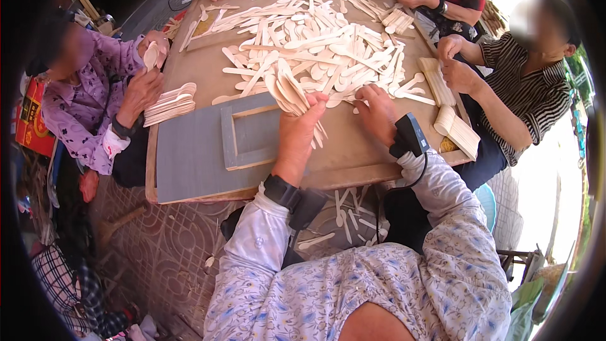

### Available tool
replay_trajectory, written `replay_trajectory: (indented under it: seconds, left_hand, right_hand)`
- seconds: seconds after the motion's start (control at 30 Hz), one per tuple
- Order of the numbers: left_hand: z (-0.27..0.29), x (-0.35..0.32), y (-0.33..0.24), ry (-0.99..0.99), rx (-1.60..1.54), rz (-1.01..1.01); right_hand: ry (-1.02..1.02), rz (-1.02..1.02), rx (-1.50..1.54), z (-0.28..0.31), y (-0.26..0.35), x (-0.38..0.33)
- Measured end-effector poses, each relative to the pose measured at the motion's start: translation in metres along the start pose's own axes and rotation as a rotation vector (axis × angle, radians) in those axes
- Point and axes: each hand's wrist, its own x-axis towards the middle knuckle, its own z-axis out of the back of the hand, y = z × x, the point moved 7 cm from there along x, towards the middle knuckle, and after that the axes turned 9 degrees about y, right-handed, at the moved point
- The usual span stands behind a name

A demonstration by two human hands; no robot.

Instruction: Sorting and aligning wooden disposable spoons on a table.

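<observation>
My left hand [297, 132] is closed around a fanned bunch of pale wooden spoons [288, 88]. Their rounded bowls point up and away, and a few handles stick out below the fist. To its right, my right hand [377, 115] is low over the brown tabletop [341, 145], at the near edge of a large loose heap of wooden spoons [322, 44]. Its fingers reach forward, bent, with the thumb a little apart; no spoon shows clearly in its grip. Both wrists wear dark straps with boxes.
A grey board [189, 151] with a raised wooden frame [249, 132] lies left of my left hand. Stacked spoons [170, 104] stand beyond it. More bundles [456, 131] line the right edge. Several people sit around the table handling spoons. Loose spoons [346, 218] lie below the table.
</observation>
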Motion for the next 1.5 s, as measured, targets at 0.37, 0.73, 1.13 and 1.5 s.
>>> replay_trajectory:
  seconds: [0.37, 0.73, 1.13, 1.5]
  left_hand:
    - [0.003, -0.006, 0.006, 0.103, 0.513, 0.113]
    - [0.016, -0.004, 0.007, -0.14, -0.392, 0.102]
    - [0.021, 0.003, 0.004, -0.17, -0.288, 0.042]
    - [0.014, 0.008, 0.006, -0.059, -0.268, 0.177]
  right_hand:
    - [0.203, -0.148, 0.948, 0.024, 0.035, 0.015]
    - [0.195, 0.073, -0.082, -0.025, -0.016, 0.096]
    - [0.218, -0.034, -0.022, -0.025, -0.011, 0.064]
    - [0.653, -0.316, 0.84, -0.046, 0.027, -0.004]
